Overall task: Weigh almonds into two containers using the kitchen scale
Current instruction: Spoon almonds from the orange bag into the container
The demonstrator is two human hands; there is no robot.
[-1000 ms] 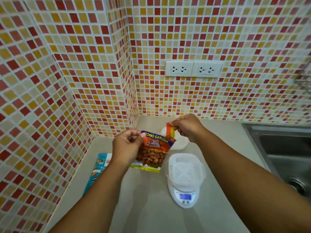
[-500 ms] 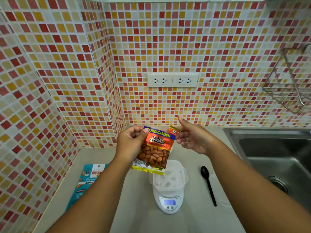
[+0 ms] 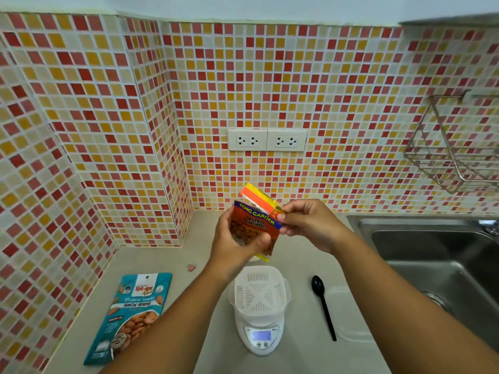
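Almond packet (image 3: pixel 255 225) is gripped by both hands: left hand (image 3: pixel 237 244) wraps its body, right hand (image 3: pixel 305 225) pinches the seemingly torn top. One scale (image 3: pixel 260 336), one container (image 3: pixel 259 292), one spoon (image 3: pixel 322 303).

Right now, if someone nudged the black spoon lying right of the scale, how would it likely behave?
The black spoon looks thin and plastic, so probably light and easily slid across the smooth counter. Lying flat, it seems unlikely to roll; it may pivot around its bowl instead.

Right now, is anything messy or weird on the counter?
A small reddish scrap lies loose on the counter behind the teal almond pouch, like litter. Otherwise nothing is spilled; the strainer basket on the scale looks empty.
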